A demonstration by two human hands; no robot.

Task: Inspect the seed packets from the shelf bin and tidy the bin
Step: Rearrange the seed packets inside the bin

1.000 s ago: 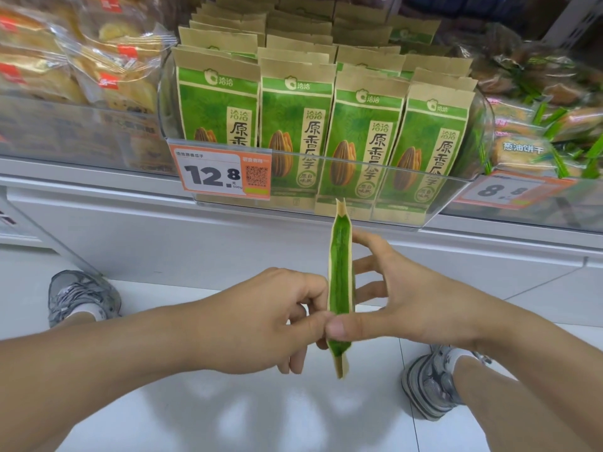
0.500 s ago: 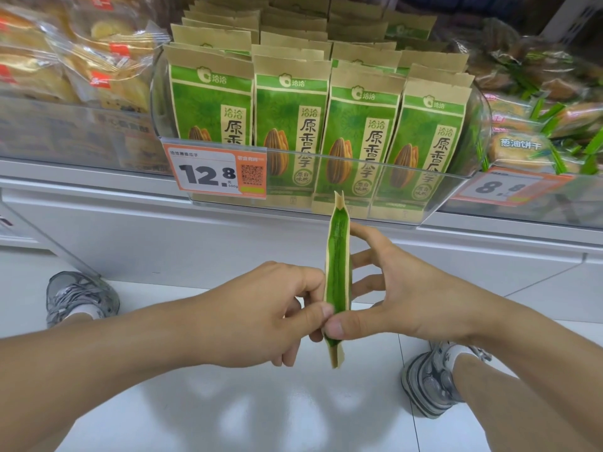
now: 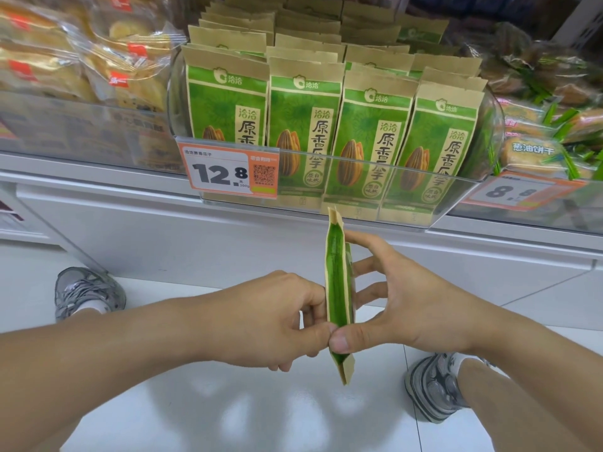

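We are in the inspecting step. One seed packet (image 3: pixel 338 288) is out of the bin and held upright, edge-on to us, in front of and below the shelf, above the white floor (image 3: pixel 228 419). Only its narrow green side fold and brown paper ends show; the printed faces are turned away to the sides.

Our left hand (image 3: pixel 261 321) is curled at the packet's left face, thumb tip pressed to the lower edge. Our right hand (image 3: pixel 408 308) meets it from the other side: its thumb pinches the same lower spot, while the other fingers (image 3: pixel 365 238) are spread and lie along the right face. So the packet is pinched between the two thumbs and steadied by both hands.

The clear bin (image 3: pixel 359 190) on the shelf (image 3: pixel 98 197) holds the remaining packets (image 3: pixel 303 125), standing in four front columns with more rows behind, beside an orange price tag (image 3: pixel 228 172).

We judge the next move needs a turn of the wrists to bring a printed face toward us for checking, with the grip kept light so the paper does not crease, and then a return to an upright slot in the bin, lined up with its neighbours.
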